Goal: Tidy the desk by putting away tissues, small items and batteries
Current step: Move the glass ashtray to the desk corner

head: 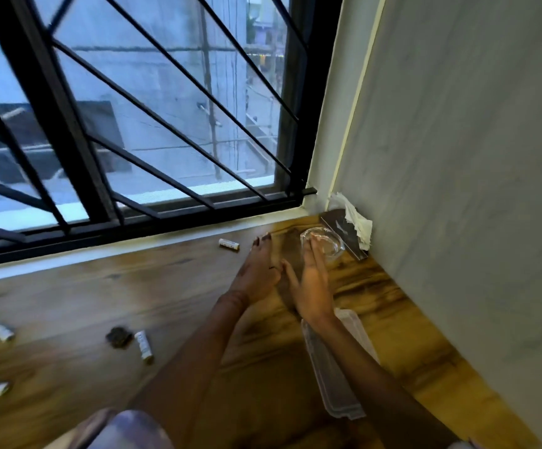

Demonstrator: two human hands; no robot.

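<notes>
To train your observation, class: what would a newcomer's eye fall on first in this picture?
The left hand and right hand stretch open over the wooden desk at centre, the right one reaching a clear glass bowl near the corner. White batteries lie scattered to the left, one beside a small dark item. A window with black slanted bars fills the upper left.

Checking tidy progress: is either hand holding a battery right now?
No: the left hand and right hand are open with straight fingers, and a battery lies loose on the desk near them.
</notes>
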